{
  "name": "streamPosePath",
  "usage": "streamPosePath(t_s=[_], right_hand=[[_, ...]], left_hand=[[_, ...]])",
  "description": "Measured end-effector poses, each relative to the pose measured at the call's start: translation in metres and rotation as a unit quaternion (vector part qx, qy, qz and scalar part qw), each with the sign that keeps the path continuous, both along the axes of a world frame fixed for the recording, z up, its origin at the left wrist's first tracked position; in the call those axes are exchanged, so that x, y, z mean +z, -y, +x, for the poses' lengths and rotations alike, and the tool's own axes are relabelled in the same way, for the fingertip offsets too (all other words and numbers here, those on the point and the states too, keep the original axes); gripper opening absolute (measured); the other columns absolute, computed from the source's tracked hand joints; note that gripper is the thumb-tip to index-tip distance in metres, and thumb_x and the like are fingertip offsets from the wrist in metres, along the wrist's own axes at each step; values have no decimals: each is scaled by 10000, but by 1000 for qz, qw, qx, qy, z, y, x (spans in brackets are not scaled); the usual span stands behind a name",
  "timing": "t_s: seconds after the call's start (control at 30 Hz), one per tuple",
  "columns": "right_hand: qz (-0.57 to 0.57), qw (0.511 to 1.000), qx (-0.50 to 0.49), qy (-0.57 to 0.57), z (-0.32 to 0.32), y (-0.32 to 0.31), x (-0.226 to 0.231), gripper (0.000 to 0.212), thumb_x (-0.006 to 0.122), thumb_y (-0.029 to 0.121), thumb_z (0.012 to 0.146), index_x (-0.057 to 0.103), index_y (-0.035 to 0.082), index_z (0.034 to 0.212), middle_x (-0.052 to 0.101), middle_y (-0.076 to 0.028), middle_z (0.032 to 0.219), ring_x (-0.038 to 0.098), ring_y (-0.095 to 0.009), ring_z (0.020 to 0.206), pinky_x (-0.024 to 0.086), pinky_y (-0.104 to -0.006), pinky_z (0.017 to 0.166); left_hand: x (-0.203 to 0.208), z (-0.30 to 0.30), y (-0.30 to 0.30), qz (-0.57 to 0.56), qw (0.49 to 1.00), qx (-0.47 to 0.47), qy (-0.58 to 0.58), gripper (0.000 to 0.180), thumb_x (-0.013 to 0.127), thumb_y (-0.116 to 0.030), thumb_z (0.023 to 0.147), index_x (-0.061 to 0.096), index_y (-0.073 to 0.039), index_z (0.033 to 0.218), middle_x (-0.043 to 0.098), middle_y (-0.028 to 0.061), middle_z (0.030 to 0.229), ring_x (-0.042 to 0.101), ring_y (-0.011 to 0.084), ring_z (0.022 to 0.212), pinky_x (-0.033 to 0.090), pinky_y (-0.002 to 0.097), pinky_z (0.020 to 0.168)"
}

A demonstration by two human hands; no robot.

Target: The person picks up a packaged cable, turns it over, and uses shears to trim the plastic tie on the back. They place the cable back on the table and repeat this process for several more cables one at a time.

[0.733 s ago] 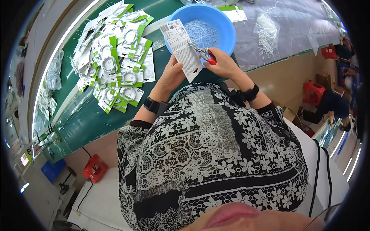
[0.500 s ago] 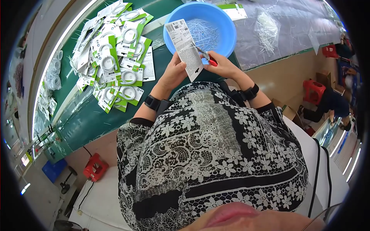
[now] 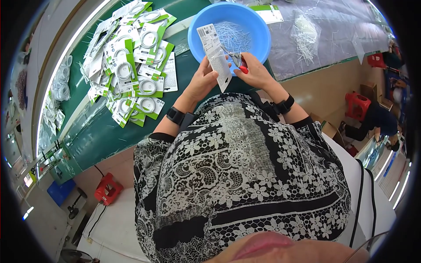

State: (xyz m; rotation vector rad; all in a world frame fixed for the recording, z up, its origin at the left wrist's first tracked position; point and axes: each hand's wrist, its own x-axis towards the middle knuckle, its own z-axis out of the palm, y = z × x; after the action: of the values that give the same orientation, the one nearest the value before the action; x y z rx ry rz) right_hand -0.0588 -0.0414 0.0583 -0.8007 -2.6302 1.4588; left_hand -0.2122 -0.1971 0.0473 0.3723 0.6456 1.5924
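My left hand (image 3: pixel 201 81) is closed on a white printed packaging card (image 3: pixel 215 55), held upright and tilted in front of me with its text side showing. In my right hand (image 3: pixel 258 73) is a pair of cutting pliers (image 3: pixel 237 60) with red handles, their metal jaws close to the card's right side. Whether the jaws touch anything there is hard to make out. Just beyond both hands stands a light blue basin (image 3: pixel 264 33), with many thin white plastic strips (image 3: pixel 237 36) lying in it.
A heap of white-and-green carded cables (image 3: pixel 125 70) covers the green table (image 3: pixel 94 144) at left. Bundled loose cables (image 3: pixel 62 85) lie farther left. A clear bag of white strips (image 3: pixel 305 39) rests right of the basin. Red stools (image 3: pixel 357 106) and a person (image 3: pixel 379 119) appear at far right.
The card has turned more edge-on and shifted slightly right. My right hand and the pliers have risen a little, and the pliers' angle has changed.
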Motion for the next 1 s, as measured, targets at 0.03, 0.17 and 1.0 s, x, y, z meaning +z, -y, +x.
streamPosePath(t_s=[0.03,0.17,1.0], right_hand=[[48,999,-1,-7,-5,-1,8,364,663,212,796,502,6,1049,536,-144,890,527,-280,828,434,-371,743],[106,993,-8,-46,-13,-1,13,374,676,234,779,497,5,1013,553,-168,917,540,-338,891,437,-423,765],[40,999,24,21,24,13,-4,374,638,173,790,486,-5,1081,565,-189,946,572,-316,894,449,-383,788]], left_hand=[[1,0,1,-3,1000,-2,-6,790,676,-207,825,197,-115,1448,396,124,1386,425,287,1281,395,451,1031],[6,2,2,-11,1000,-7,-11,809,683,-215,822,190,-128,1458,388,117,1395,426,261,1275,395,436,1026],[-23,6,-5,-26,998,-3,60,614,640,-291,880,311,-84,1355,483,135,1286,532,264,1160,473,441,955]])
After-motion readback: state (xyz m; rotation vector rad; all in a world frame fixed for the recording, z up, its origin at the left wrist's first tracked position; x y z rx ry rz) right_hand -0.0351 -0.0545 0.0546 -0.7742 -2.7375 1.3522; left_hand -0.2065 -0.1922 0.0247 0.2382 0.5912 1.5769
